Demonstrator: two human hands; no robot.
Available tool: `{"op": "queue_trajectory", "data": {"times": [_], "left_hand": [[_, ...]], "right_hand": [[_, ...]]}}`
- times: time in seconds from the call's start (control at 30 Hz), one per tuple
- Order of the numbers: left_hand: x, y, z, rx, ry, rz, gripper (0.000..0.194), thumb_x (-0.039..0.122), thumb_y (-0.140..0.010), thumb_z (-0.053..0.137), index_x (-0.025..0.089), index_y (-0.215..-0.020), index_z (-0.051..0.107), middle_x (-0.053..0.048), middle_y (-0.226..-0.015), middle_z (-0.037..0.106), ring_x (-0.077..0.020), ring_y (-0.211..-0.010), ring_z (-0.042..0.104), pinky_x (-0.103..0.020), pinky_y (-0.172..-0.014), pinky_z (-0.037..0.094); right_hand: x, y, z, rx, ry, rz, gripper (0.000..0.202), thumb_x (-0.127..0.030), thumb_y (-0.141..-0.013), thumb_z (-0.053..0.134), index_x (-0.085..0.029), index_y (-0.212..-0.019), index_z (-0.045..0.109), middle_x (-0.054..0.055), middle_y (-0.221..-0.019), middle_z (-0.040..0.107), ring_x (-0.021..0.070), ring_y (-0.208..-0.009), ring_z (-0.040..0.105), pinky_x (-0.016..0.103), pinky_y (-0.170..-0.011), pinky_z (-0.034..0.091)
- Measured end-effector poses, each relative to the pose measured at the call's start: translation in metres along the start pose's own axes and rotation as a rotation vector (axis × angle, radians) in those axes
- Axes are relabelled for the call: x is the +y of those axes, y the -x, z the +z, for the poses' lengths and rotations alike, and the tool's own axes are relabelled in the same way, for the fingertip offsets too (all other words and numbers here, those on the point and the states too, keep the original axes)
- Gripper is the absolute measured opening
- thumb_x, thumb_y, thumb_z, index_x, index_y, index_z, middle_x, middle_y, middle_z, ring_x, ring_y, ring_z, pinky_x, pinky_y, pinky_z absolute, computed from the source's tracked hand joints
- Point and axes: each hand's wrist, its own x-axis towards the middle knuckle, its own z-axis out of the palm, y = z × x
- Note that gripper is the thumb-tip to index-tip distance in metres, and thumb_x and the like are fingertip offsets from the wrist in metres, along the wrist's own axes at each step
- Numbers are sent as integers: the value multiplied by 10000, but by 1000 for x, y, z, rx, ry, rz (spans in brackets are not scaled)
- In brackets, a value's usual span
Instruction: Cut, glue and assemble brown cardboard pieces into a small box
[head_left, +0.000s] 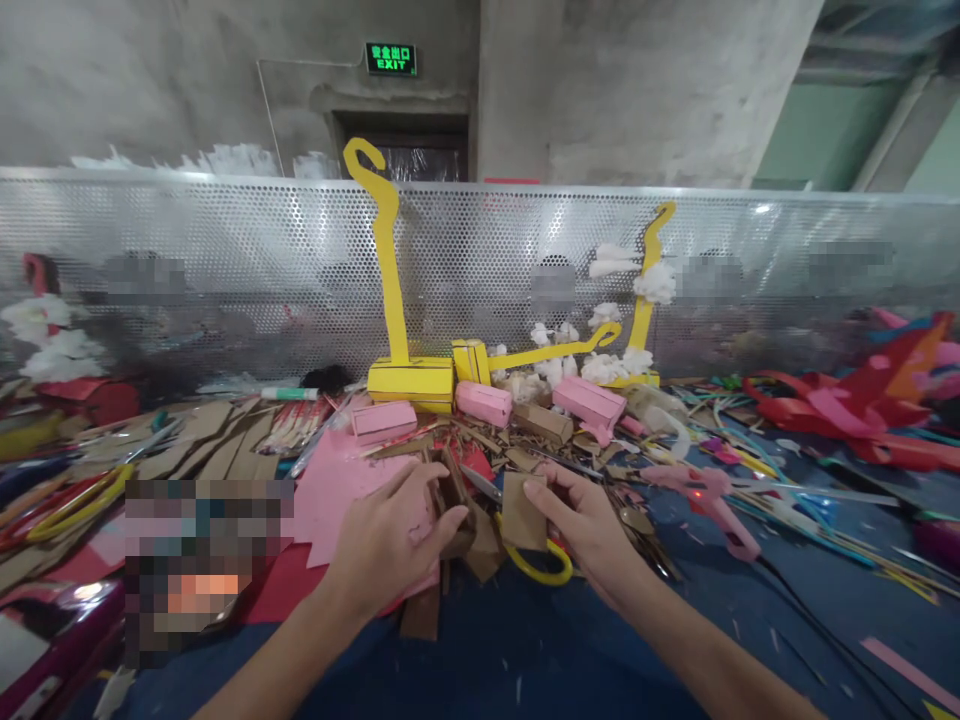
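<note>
My left hand (394, 525) curls around the left side of a small cardboard box (454, 500), with its thumb across the near side. The box's inside shows dark. Between thumb and fingers, my right hand (585, 520) pinches a flat brown cardboard piece (523, 512), held upright just right of the box. Behind and below this piece lie scissors with a yellow handle (559, 572), partly hidden. Another cardboard flap (484, 550) sits between the hands. Pink paper (322, 500) lies under and beside my left hand.
Farther back stand pink paper-covered boxes (484, 403) and yellow shapes with hooked necks (390, 270). A pink glue gun (724, 510) with a black cord lies right. Cardboard strips (202, 440) are at left. A perforated metal screen (487, 260) borders the blue table (540, 660).
</note>
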Motion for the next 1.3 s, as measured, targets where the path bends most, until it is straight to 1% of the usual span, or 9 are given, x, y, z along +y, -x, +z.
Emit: {"op": "queue_trajectory", "data": {"times": [0.2,0.33,0.5,0.63,0.8,0.9,1.0,1.1,1.3], "left_hand": [[15,1,2,-50,195,113,316,381,-917,629,249,-1204,637,-61,-1045,751,-249,-975,690,-358,-835,554],[17,2,14,-97,427,-85,539,315,-870,678,287,-1393,548,-23,-985,751,-222,-871,701,-338,-776,577],[1,-6,19,28,743,-320,348,389,-925,605,173,-1194,652,-83,-1027,752,-228,-849,712,-352,-752,588],[-15,-12,21,143,906,-497,392,438,-899,634,144,-1158,631,-115,-1127,740,-261,-998,708,-399,-851,588],[-16,-10,30,8,978,-473,405,426,-879,648,144,-1170,624,-120,-1151,741,-265,-1065,698,-439,-958,546],[-13,-9,32,-56,973,-425,404,429,-887,617,157,-1185,613,-124,-1209,725,-270,-1128,674,-440,-989,528],[-16,-7,30,-79,844,-439,417,446,-909,579,178,-1228,595,-124,-1235,718,-282,-1110,683,-432,-943,545],[-21,-7,26,-159,704,-419,362,461,-889,609,183,-1115,657,-122,-1135,757,-306,-1022,709,-420,-861,564],[-29,-5,26,-319,961,-471,404,465,-847,689,163,-1112,732,-128,-1166,767,-300,-1086,702,-385,-909,545]], "right_hand": [[-2,4,7,-162,27,-36,401,-558,-837,728,-184,-762,605,-52,-606,493,94,-528,439,217,-494,334],[-6,3,8,-278,66,-68,371,-559,-897,649,-188,-913,655,-13,-674,611,126,-582,556,248,-577,450],[-3,-6,-11,-46,483,-191,287,-468,-946,582,-202,-1007,672,78,-937,728,225,-845,681,345,-769,527],[5,-5,-11,-84,559,-195,261,-373,-907,644,-203,-1103,671,92,-985,742,259,-914,689,379,-825,522],[11,1,5,-251,610,-284,396,-227,-919,613,-236,-1314,588,81,-1120,709,237,-1014,666,348,-882,503],[13,2,10,-299,761,-363,237,-185,-888,662,-240,-1117,681,60,-1058,682,226,-979,635,311,-832,478],[15,-4,7,-239,810,-376,49,-179,-897,660,-218,-869,664,18,-854,639,194,-811,602,279,-713,436],[14,-10,-1,-108,806,-383,56,-189,-931,620,-211,-880,625,19,-851,615,199,-803,576,293,-717,414],[13,-15,-14,93,789,-388,100,-287,-979,569,-203,-942,608,35,-863,611,212,-783,568,313,-720,420]]}}
